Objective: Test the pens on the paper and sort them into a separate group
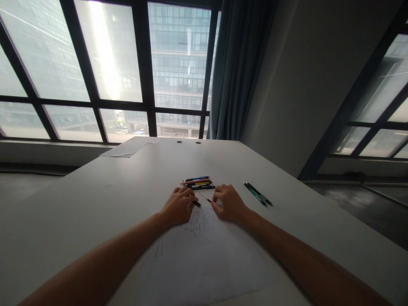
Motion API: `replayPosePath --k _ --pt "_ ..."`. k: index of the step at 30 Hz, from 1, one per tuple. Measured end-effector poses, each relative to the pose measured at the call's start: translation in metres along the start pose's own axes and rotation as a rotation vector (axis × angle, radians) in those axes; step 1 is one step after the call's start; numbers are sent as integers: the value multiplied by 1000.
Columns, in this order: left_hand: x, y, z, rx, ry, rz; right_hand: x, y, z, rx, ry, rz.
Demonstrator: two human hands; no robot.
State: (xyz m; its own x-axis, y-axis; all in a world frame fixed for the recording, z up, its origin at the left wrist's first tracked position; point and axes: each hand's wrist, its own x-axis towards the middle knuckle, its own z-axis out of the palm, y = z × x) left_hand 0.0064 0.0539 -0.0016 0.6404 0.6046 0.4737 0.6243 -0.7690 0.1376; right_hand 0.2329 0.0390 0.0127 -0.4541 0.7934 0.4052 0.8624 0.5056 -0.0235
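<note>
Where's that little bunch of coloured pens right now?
In the head view, the coloured pens lie on the table just beyond the left hand and right hand, at the far edge of the sketch paper.

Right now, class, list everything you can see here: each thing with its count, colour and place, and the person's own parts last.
Flat white table: one, fills the foreground.
White paper sheet with faint pencil sketch: one, under the hands.
Coloured pens in a cluster: about five, blue, orange, yellow and black, beyond the hands.
Dark slim pens: two, right of the hands.
Pale paper sheet: one, far left table edge.
Black pen piece: small, at the left fingers.
Blue-grey curtain: one, by the window.
Left hand: on the sketch.
Right hand: on the sketch.
</note>
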Motion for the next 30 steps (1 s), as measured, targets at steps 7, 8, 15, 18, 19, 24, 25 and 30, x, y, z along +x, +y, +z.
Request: replayPosePath --k 7,8,15,18,19,24,25,30 --pt "2 -3 0 -20 104 40 1 6 7 41 171 61" --pt "2 -3 0 -31 162 54 0 8 8 67 250 64" --pt "3 -5 2 -28 391 -22 -1 12 7 200 617 -102" --pt "3 -7 4 11 411 -73 -1 11 6 211 612 -103" --pt "3 -7 4 19 415 -79 -1 11 6 211 606 -97" --pt "2 -8 4 34 402 -108 -1 12 6 192 600 -99" --pt "2 -8 4 32 398 -111 -1 12 6 187 603 -101" --pt "1 -6 2 22 383 -126 -1 11 4 186 567 -48"
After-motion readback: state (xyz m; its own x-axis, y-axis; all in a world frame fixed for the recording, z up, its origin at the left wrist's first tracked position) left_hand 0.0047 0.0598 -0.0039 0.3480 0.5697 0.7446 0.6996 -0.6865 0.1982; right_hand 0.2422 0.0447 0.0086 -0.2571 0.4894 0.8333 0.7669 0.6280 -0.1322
